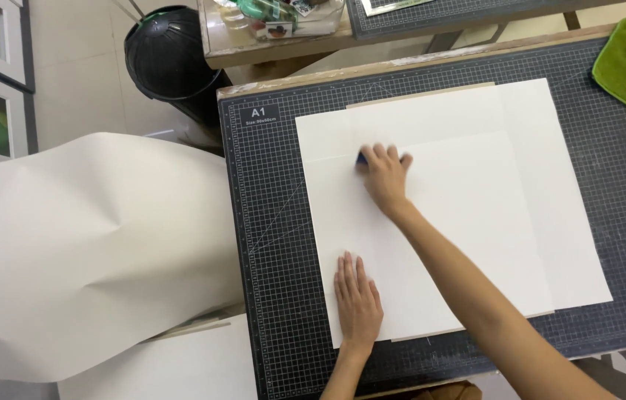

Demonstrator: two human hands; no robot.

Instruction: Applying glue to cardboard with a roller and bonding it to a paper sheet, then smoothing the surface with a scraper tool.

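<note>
Two hands on white sheet (431, 222): right hand (385, 176) presses blue tool (362, 158) (mostly hidden), left hand (357, 300) flat

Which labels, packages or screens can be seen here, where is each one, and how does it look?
Printed label: far-left corner of the dark cutting mat, small rectangle, pale marks on black.
Packages: on the bench beyond the mat, in a clear tray, green and mixed colours; too blurred to tell apart.
Screens: none.

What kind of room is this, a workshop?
Probably a craft or bookbinding workshop: a large gridded cutting mat covers the bench, white sheets lie stacked on it, and the right hand presses a small blue tool.
</note>
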